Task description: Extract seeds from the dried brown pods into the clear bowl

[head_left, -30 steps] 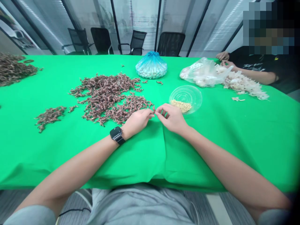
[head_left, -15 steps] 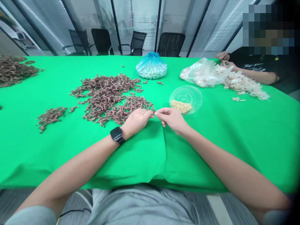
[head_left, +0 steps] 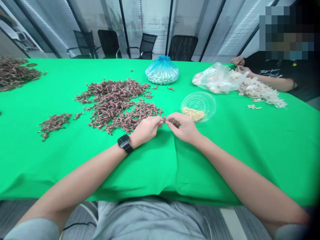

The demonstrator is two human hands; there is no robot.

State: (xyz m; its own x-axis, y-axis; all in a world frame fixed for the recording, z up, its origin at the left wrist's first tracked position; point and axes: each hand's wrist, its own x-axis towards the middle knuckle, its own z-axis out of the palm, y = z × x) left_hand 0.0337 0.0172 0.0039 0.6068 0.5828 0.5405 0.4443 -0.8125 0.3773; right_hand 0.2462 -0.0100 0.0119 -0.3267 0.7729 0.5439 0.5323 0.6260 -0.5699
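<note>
My left hand [head_left: 147, 129], with a black watch on its wrist, is closed in a pinch on a small brown twisted piece [head_left: 164, 118]. My right hand [head_left: 183, 126] meets it from the other side, thumb and index fingertip pinched at the same piece; its other fingers are curled. The fingertips partly hide the piece. Close beyond my left hand spreads a heap of similar brown pieces [head_left: 112, 100]. Just past my right hand stands a clear round plastic dish [head_left: 208, 100] with golden-yellow bits [head_left: 193, 114] at its near side.
A smaller brown pile [head_left: 55, 123] lies left, and a larger one [head_left: 15, 75] at the far left. Behind are a tied blue bag [head_left: 162, 71] of pale pieces and a clear bag [head_left: 215, 78] beside whitish peelings [head_left: 262, 90]. Another person's hands [head_left: 241, 65] work at the far right.
My right hand's fingers have lifted and arched slightly, showing gaps between them. Both hands stay at nearly the same spot, and the brown piece shows a bit more between them.
</note>
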